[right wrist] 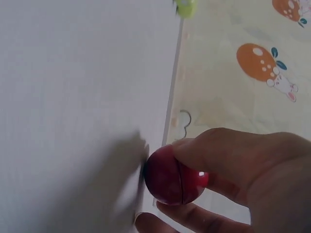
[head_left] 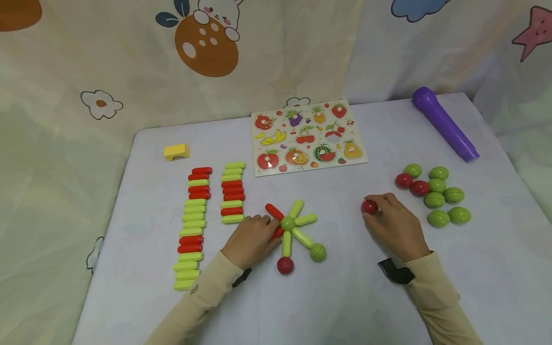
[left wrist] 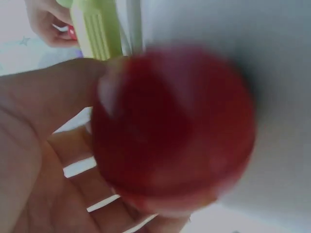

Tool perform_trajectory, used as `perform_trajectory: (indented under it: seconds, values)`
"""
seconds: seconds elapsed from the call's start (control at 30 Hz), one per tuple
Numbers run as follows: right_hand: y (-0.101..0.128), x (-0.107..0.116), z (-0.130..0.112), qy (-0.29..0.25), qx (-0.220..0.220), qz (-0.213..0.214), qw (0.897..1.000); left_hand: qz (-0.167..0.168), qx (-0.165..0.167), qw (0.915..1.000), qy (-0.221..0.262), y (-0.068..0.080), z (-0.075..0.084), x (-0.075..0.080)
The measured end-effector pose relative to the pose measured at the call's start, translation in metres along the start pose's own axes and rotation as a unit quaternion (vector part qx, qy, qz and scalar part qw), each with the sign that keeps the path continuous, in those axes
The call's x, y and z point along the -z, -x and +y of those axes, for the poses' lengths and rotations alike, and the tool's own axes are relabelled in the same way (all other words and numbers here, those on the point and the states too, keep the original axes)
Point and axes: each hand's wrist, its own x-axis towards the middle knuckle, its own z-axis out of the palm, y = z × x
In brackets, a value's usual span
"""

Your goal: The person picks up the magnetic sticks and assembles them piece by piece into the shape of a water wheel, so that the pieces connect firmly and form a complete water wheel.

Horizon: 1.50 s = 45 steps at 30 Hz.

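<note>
Right hand point(head_left: 394, 225) fingers pinch a red ball point(head_left: 369, 207); left hand point(head_left: 252, 239) fingers spread on rods point(head_left: 297, 223); no writing legible.

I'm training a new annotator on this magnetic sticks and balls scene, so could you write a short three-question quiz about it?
1. True or false: the right hand pinches a red ball.
2. Multiple choice: the hub ball of the star shape by the left hand is A) red, B) green, C) purple.
3. Fill in: the purple tube lies at the table's far ____ corner, seen from the head camera.

Key: 1 true; 2 B; 3 right.
</note>
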Motion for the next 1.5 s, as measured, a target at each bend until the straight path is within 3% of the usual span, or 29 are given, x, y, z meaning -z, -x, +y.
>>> perform_trajectory:
  seconds: [0.13,0.27,0.47,0.6,0.9,1.23,1.5]
  values:
    - [0.000,-0.005,-0.009,-0.037,-0.002,-0.043,0.998,-0.007,0.006,0.9999,-0.005,-0.005,-0.006,0.006]
    - [0.000,-0.012,-0.021,-0.077,0.007,-0.082,0.994,0.015,0.001,0.9998,0.012,-0.006,-0.005,0.017]
    - [0.002,-0.024,-0.036,-0.100,0.040,-0.087,0.990,0.042,-0.065,0.9960,0.043,-0.021,0.011,0.024]
    - [0.003,-0.029,-0.039,-0.114,0.059,-0.076,0.989,0.048,-0.094,0.9944,0.011,-0.033,0.020,0.017]
    - [0.006,-0.033,-0.040,-0.140,0.063,-0.065,0.986,0.044,-0.099,0.9928,-0.052,-0.049,0.030,0.002]
    - [0.004,-0.035,-0.041,-0.175,0.067,-0.061,0.980,0.045,-0.098,0.9941,-0.016,-0.047,0.028,-0.008]
    - [0.006,-0.037,-0.045,-0.199,0.069,-0.081,0.974,0.055,-0.109,0.9923,0.019,-0.045,0.029,-0.009]
